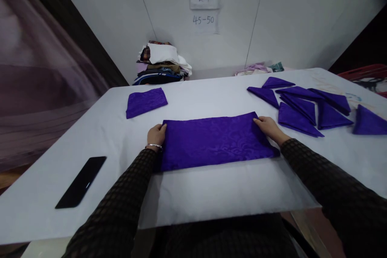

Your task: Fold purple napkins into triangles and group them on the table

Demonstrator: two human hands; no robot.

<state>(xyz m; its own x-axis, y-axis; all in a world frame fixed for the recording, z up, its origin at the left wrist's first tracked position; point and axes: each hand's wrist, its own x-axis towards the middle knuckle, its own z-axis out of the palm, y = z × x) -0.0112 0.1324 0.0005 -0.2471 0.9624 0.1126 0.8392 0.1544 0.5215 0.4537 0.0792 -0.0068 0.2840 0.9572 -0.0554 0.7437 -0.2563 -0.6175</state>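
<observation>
A purple patterned cloth napkin (211,141), folded to a long rectangle, lies in front of me on the white-covered table. My left hand (156,135), with a bracelet at the wrist, pinches its far left corner between thumb and fingers. At the far right corner, my right hand (269,128) pinches the cloth in the same way. The napkin is spread flat between the two hands, its near right corner slightly uneven. Some of the fingers are hidden behind the cloth's edges.
Several purple napkins folded into triangles (298,123) lie at the right. Another folded purple napkin (146,102) rests at the back left. A black phone (81,181) lies on the white tablecloth (205,193) at the left. Stacked clothes (163,64) stand by the wall behind.
</observation>
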